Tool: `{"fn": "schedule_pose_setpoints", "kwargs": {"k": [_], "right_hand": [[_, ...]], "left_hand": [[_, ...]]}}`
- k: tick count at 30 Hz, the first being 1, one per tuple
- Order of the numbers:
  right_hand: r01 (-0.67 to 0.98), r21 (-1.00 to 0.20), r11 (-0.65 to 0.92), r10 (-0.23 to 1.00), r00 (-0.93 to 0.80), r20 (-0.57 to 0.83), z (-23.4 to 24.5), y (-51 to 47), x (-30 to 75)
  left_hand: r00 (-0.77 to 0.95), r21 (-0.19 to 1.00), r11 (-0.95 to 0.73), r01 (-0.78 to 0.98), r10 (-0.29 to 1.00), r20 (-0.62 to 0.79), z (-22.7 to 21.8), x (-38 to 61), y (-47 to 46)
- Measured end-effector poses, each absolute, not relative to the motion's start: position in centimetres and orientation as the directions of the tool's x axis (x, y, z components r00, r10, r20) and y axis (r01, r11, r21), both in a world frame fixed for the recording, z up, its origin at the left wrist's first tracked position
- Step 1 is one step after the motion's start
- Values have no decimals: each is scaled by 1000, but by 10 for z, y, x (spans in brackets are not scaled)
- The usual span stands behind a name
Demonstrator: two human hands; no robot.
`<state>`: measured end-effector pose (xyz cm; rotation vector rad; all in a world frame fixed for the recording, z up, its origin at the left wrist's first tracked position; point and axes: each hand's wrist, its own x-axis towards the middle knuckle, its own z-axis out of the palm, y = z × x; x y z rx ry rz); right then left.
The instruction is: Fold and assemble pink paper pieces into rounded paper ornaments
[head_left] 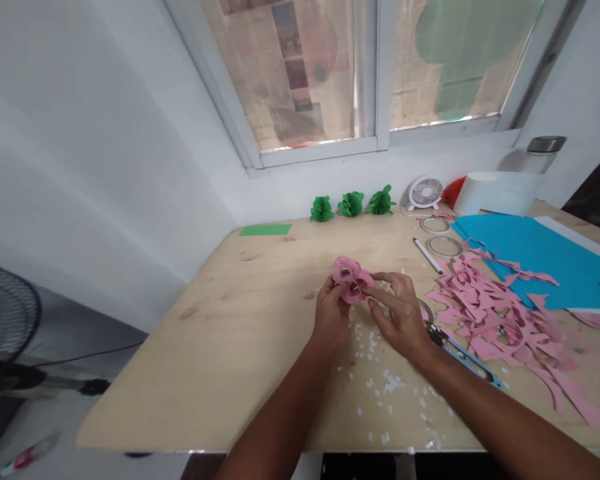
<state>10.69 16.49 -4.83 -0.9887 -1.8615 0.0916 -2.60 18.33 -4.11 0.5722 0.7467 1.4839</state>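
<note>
A pink paper flower (351, 278) is held over the middle of the wooden table (220, 333). My left hand (331, 313) grips it from below, fingers curled round its base. My right hand (400, 310) pinches its right side with fingertips closed on the petals. Small white paper bits (380, 380) lie scattered on the table under both hands. Blue-handled scissors (463, 355) lie just right of my right wrist.
Pink paper scraps (500, 313) pile at the right beside blue sheets (540, 257). Three green paper flowers (351, 204) line the back edge near a small white fan (425, 193), a pen (427, 255), tape rings (444, 246) and a green paper strip (265, 230). A floor fan (5, 320) stands left.
</note>
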Motion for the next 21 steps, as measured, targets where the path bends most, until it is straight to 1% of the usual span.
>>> {"fn": "schedule_pose_setpoints", "kwargs": {"k": [3, 6, 12, 17, 21], "right_hand": [[621, -404, 672, 645, -222, 732, -48, 164, 106], [626, -384, 678, 633, -233, 738, -48, 164, 106], [626, -385, 678, 627, -220, 747, -49, 164, 104], [654, -387, 650, 632, -183, 753, -50, 166, 104], [657, -422, 625, 646, -132, 752, -52, 169, 107]], "left_hand": [[-41, 730, 40, -683, 995, -92, -38, -25, 183], [-30, 725, 53, -687, 994, -101, -37, -25, 183], [-27, 715, 65, -696, 993, -117, -39, -25, 181], [-17, 733, 84, -676, 991, -130, -37, -22, 178], [-17, 746, 67, -662, 994, -104, -35, -20, 178]]}}
